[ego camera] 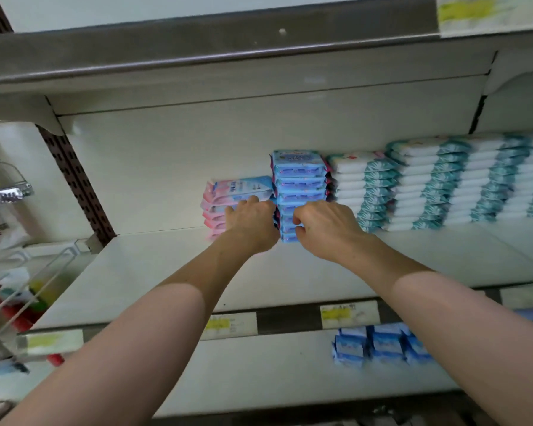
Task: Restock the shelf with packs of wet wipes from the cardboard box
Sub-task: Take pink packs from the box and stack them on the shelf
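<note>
On the shelf, left hand presses bent fingers against pink wipes packs; right hand, fingers curled, seemingly pinches the blue stack.

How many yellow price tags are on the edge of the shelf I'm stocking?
3: left tag at the corner, middle tag by the left forearm, right tag further right. More may be hidden.

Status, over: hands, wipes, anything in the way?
Left hand on pink stack. Right hand curled on blue stack, lower packs. Shelf front bare; box not in view.
</note>
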Tool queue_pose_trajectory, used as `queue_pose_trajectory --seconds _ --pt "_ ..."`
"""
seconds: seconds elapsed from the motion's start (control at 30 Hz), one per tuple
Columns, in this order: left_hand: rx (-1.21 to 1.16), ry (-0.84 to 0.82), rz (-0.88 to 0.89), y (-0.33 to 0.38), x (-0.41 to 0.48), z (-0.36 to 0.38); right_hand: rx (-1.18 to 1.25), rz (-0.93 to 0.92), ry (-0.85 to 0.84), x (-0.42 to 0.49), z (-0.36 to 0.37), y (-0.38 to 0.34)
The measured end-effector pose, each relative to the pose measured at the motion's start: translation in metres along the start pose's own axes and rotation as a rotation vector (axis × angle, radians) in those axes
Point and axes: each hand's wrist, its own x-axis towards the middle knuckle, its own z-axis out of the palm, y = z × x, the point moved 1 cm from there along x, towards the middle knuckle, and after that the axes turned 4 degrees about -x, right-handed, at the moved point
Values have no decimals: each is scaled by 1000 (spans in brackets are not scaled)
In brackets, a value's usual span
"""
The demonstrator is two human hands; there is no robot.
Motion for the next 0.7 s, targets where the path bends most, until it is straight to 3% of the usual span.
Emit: queue_pose_trajectory --seconds 0.2,0.4,0.7 --pt "-8 -57 137 20 -34 6 -25 93 -34 -48 -10 -2" --pt "-34 -117 269 25 -78 17 -51 278 -200 -97 -19 -21" --pt "-63 -228 521 75 -159 28 -116 536 -205 -217 -48 -30"
